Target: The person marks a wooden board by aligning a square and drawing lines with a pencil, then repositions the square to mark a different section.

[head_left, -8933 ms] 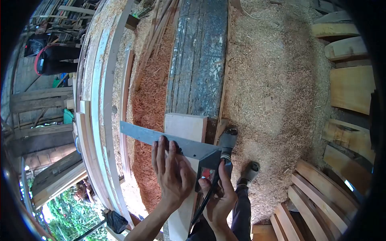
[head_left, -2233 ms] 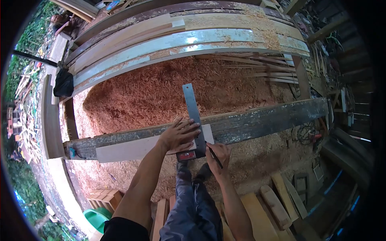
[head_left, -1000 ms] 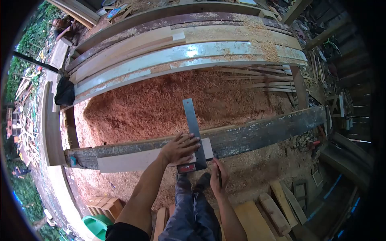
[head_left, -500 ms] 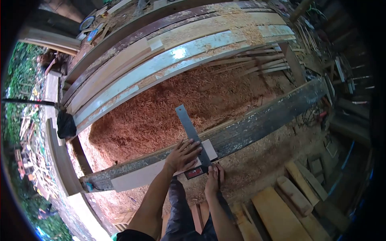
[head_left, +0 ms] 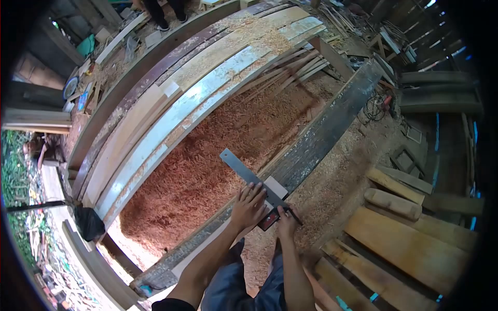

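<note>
A metal try square [head_left: 243, 168] lies across a pale board [head_left: 276, 187] on a dark, worn beam [head_left: 332, 132]. Its long blade points up and left over the shavings, and its dark stock with a red patch [head_left: 269, 220] sits at the near edge. My left hand [head_left: 249, 206] lies on the blade and board with its fingers stretched out. Beside the stock, my right hand [head_left: 286, 222] has its fingers closed round a thin dark tool [head_left: 293, 215], too small to make out well.
Planks with shavings [head_left: 194, 98] lie on the far side of the frame. Reddish shavings [head_left: 207, 160] cover the ground between the beams. Boards [head_left: 404, 249] lie at the lower right. A black bag [head_left: 89, 223] hangs at left. Another person's legs [head_left: 165, 11] show at top.
The view has turned, so the beam now slants more steeply. Another person's legs have come into view at the top. Both hands remain at the square.
</note>
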